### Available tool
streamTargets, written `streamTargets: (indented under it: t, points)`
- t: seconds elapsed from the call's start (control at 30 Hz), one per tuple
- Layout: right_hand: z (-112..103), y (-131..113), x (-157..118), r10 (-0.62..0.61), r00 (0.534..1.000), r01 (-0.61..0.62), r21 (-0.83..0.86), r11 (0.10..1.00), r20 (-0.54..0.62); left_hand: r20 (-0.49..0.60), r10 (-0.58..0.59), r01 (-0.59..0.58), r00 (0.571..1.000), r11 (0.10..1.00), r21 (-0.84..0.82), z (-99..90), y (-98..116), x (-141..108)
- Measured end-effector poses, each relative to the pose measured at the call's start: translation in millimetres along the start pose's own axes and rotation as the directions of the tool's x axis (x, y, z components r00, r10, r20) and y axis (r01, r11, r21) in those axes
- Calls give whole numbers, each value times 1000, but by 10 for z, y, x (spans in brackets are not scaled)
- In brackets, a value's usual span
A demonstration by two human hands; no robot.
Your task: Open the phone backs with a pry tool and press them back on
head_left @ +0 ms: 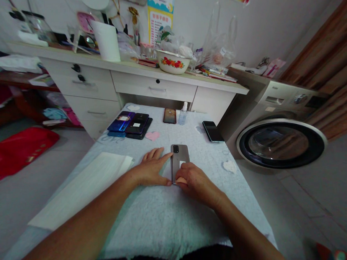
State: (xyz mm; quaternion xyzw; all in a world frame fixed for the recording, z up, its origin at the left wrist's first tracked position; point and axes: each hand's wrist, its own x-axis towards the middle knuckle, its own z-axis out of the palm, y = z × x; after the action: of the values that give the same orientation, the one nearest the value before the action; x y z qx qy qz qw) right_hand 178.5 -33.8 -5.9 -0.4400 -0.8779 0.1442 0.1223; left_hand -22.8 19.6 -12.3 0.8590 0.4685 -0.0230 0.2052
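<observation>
A grey smartphone (177, 160) lies back up on the cloth-covered table, its dark camera block at the far end and a white label partly hidden near its middle. My left hand (152, 170) rests flat beside it with fingers spread, the index fingertip and thumb touching its left edge. My right hand (196, 182) is closed over the phone's near right part. Between its fingers shows a small peach-coloured piece (180, 180), pressed against the phone's back; its kind is unclear.
Several stacked phones (136, 124) lie at the far left. Beyond are another phone (170, 116) and a clear spray bottle (183, 115). A black-screened phone (212, 131) lies right. White folded sheets (86, 187) lie left. A washing machine (279, 114) stands beyond the table's right edge.
</observation>
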Motion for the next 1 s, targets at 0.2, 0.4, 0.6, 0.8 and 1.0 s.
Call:
streamTargets:
  t: [0.2, 0.4, 0.6, 0.8, 1.0]
  points:
    - [20, -90, 85, -39, 999, 40, -55, 998, 21, -3, -1, 1, 1000, 1000, 5, -11, -1, -6]
    - [1, -135, 191, -47, 998, 49, -40, 998, 43, -25, 3, -3, 1000, 1000, 14, 30, -32, 23]
    - [3, -39, 300, -38, 998, 38, -9, 999, 40, -44, -14, 14, 999, 1000, 14, 63, -46, 48]
    - [50, 5, 397, 80, 994, -85, -68, 994, -74, -68, -6, 6, 998, 1000, -13, 72, -47, 49]
    - [91, 57, 420, 201, 965, -214, -61, 975, -171, -47, -26, 25, 999, 1000, -19, 42, -21, 41]
